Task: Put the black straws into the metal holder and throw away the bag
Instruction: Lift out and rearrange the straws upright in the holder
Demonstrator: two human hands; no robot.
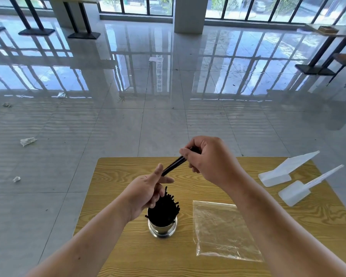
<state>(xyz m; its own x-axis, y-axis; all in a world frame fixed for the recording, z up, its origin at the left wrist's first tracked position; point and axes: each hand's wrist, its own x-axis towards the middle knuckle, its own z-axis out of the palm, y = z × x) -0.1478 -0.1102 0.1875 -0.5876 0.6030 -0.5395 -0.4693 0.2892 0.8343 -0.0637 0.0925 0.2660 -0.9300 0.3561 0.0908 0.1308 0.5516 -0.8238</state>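
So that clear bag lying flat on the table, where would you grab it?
Probably pinch the clear plastic bag at its crinkled near edge, coming from the person's side, clear of the metal holder to its left. It lies flat and limp on the wooden table, so only an edge lifts easily.

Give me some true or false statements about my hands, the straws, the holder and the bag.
1. The right hand holds a few black straws. True.
2. The metal holder stands empty. False: a straw bundle fills it.
3. The clear plastic bag lies flat on the wooden table, right of the holder. True.
4. The left hand holds the bag. False: it is at the straws above the holder, and nothing touches the bag.
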